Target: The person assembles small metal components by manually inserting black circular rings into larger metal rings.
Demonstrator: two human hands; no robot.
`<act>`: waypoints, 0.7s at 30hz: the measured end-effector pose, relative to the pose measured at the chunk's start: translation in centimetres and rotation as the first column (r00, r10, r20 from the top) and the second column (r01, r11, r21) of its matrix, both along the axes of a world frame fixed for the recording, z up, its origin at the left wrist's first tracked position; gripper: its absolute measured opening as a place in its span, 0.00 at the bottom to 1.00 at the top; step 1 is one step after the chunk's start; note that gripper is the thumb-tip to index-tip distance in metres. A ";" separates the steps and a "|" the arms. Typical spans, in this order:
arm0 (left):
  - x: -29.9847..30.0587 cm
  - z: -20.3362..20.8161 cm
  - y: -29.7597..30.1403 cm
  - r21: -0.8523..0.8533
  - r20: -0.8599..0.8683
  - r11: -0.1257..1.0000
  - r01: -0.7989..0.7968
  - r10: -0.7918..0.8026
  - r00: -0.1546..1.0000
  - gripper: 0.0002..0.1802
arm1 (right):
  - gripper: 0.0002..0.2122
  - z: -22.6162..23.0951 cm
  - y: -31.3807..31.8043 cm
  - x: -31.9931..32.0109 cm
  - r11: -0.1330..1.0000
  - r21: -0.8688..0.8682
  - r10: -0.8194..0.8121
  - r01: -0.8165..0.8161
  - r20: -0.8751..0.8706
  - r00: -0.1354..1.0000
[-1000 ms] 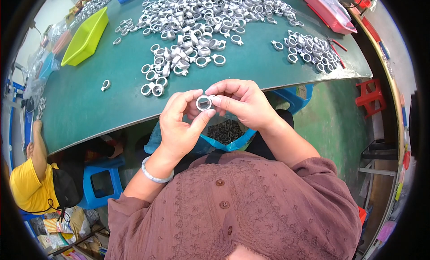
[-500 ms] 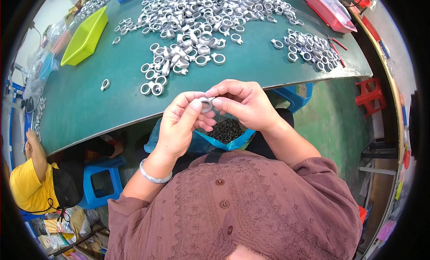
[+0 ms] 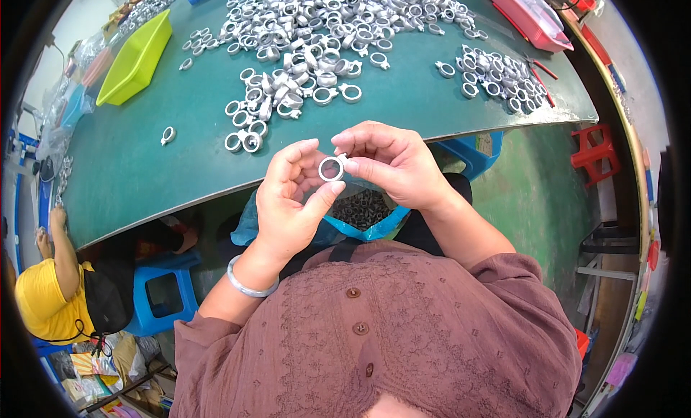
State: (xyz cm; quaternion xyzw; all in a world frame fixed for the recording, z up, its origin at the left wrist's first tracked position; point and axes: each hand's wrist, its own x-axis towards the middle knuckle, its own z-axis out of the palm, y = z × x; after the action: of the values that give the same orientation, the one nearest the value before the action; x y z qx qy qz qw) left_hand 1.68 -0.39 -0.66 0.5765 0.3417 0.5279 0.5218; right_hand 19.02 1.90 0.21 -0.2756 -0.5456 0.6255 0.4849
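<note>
A grey metal ring (image 3: 321,170) with a small tab on one side is held up in front of me, its round opening facing me. My left hand (image 3: 288,195) has its thumb against the ring's lower edge, with its fingers curled behind. At the tab, my right hand (image 3: 403,167) grips with thumb and fingertips; whatever else is between them is too small to make out. Below the hands, an open blue bag (image 3: 389,226) holds many small dark parts (image 3: 362,208). A large pile of similar rings (image 3: 317,29) covers the far middle of the green table (image 3: 158,180).
A smaller heap of rings (image 3: 497,79) lies at the right beside red-handled pliers (image 3: 541,81). A yellow-green tray (image 3: 137,58) and a lone ring (image 3: 168,136) are on the left. A person in yellow (image 3: 54,295) sits at left near a blue stool (image 3: 162,292).
The ring has turned so that its opening faces me. My left thumb has shifted down to its lower edge, and the left fingers have spread apart behind it.
</note>
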 end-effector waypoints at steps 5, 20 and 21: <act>0.0 -0.4 0.1 0.107 -0.025 0.994 -0.004 0.007 1.000 0.30 | 0.13 0.0 0.1 0.1 0.999 -0.012 0.031 -0.032 -0.023 0.999; -0.4 -0.3 0.1 -0.139 0.077 0.989 0.048 -0.038 0.996 0.22 | 0.10 -0.4 4.3 1.1 0.674 0.701 -0.646 0.231 0.409 0.645; -0.4 0.1 0.1 -0.283 0.231 0.951 0.123 -0.057 0.971 0.19 | 0.10 -0.4 5.1 1.1 0.659 0.720 -0.689 0.219 0.461 0.559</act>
State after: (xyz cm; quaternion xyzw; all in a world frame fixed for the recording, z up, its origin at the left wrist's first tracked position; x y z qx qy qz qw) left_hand 1.27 -0.27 -0.55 0.4451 0.3299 0.5070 0.6603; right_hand 20.16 6.97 -0.23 -0.4664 -0.7536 0.1107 0.4499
